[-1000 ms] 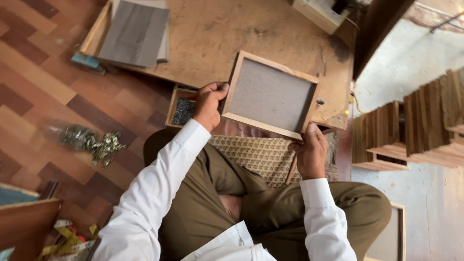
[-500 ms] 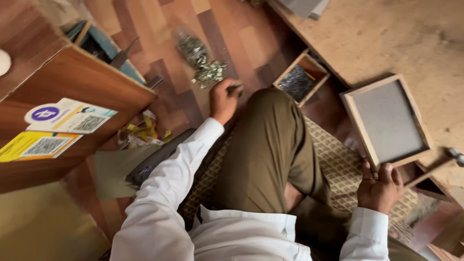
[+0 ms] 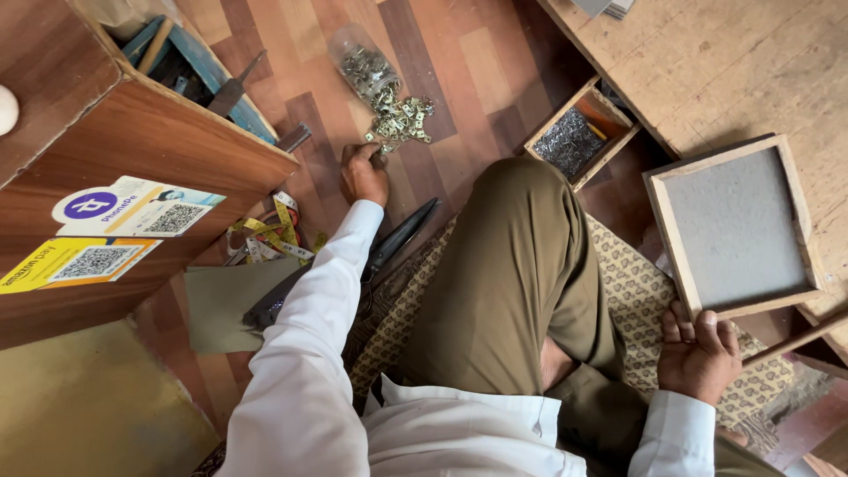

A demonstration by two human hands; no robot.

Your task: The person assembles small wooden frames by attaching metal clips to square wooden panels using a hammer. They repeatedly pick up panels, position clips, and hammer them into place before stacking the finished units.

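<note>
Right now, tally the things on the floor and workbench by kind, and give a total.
Wooden frame with grey panel, held by the right hand: 1
Open wooden box of small nails: 1
Clear bag of metal clips, reached by the left hand: 1
Large shears: 1
Yellow tape measure: 1
Total: 5

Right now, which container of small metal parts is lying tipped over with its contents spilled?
The clear jar on the floor, spilling brass fittings beside the left hand. The wooden box of nails sits upright, contents inside.
</note>
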